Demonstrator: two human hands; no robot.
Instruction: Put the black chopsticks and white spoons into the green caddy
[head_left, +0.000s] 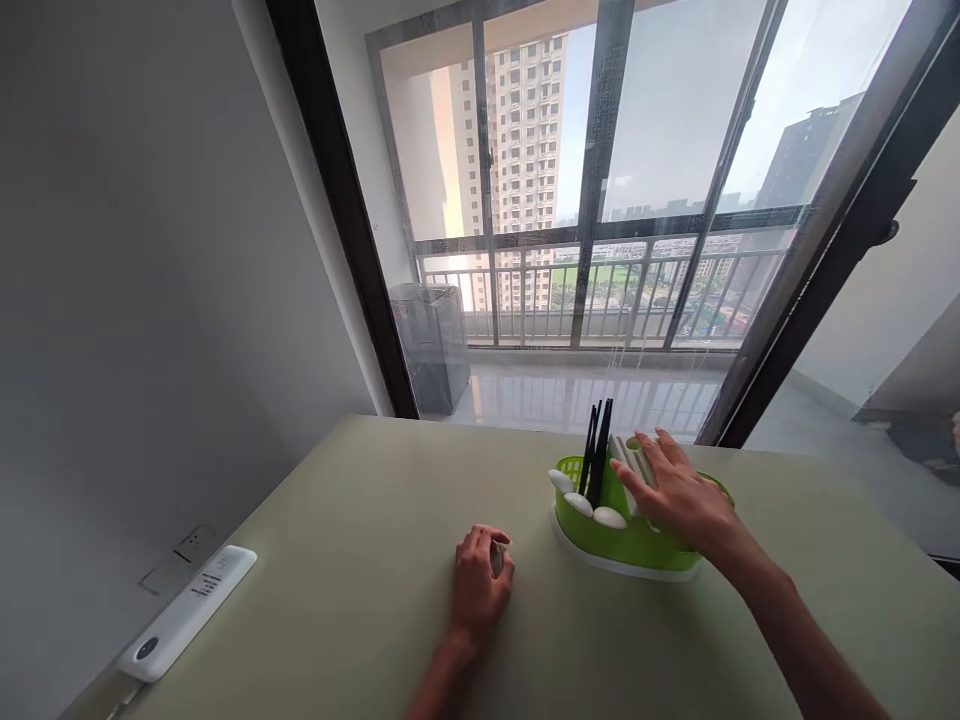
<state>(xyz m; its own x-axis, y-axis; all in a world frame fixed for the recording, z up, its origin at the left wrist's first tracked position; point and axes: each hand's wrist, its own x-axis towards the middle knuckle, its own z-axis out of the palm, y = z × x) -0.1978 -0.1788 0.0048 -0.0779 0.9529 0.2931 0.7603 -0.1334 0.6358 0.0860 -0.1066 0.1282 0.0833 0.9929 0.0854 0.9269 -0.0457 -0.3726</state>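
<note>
On the table (390,500) stands a green utensil caddy (607,540) with a white base. Black chopsticks (598,455) rise from its left compartment, and several white spoons (579,503) hang along its front left rim. My right hand (675,495) reaches over the caddy's right half, fingers spread, close to the pale slotted part (624,462); whether it touches is unclear. To the left of the caddy, my left hand (480,575) rests on the tabletop with its fingers curled. A small greyish-brown patch shows between thumb and forefinger, too obscured to name.
A white power strip (187,615) with a cable lies along the table's left edge, near a wall socket (195,542). Past the far table edge, a glass door with dark frames (352,220) faces a balcony, where a grey covered box-shaped appliance (431,350) stands.
</note>
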